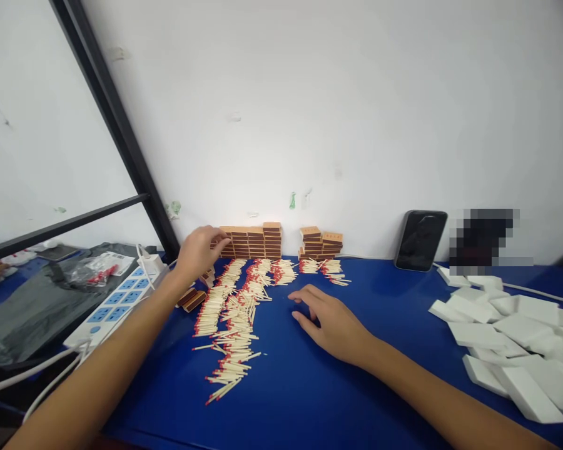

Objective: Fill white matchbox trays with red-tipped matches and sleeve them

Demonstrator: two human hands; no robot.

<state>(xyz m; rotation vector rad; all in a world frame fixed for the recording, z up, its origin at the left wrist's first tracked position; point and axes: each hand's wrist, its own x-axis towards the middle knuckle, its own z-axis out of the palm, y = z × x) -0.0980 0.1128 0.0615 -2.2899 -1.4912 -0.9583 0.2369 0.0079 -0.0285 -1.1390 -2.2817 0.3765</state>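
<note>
My left hand (201,251) is at the left end of a wall of stacked matchboxes (249,242), its thumb and fingers curled together against the end boxes. Whatever lies between those fingertips is hidden. Below that wrist, a few loose matchboxes (191,299) sit on the table, some turned on their side. Long rows of red-tipped matches (237,325) spread over the blue table (304,394) in front of the wall. To their right my right hand (328,322) hovers low or rests, fingers bent but apart and nothing in them. Behind it stands a smaller stack of matchboxes (321,244).
A white power strip (122,297) with cables lies at left, beside dark plastic sheeting (32,312). A black phone (421,240) leans on the wall at the back right. Many white blocks (520,337) are heaped on the right. A black metal frame (106,100) rises at left.
</note>
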